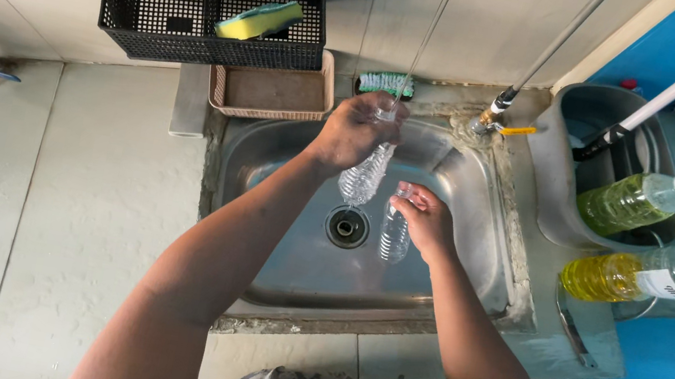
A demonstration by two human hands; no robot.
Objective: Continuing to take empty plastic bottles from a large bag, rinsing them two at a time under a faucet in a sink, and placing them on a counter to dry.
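Sink first, since it's the biggest thing: a steel basin set into the desk, drain in the middle, black basket and a shallow tray at the back wall, two bottles of yellow liquid off to the right side. Over the basin, both hands are busy with clear plastic bottles. Left hand is wrapped shut around the neck end of the bigger clear bottle, holding it up under the thin stream of water coming down from above; its long axis runs roughly up-down with a slight tilt, body hanging below the hand toward the drain. Right hand is lower and nearer the front, fingers closed on the top of the smaller clear bottle, which stands about upright just right of the drain. The two bottles sit close, side by side, not quite touching as far as I can tell.
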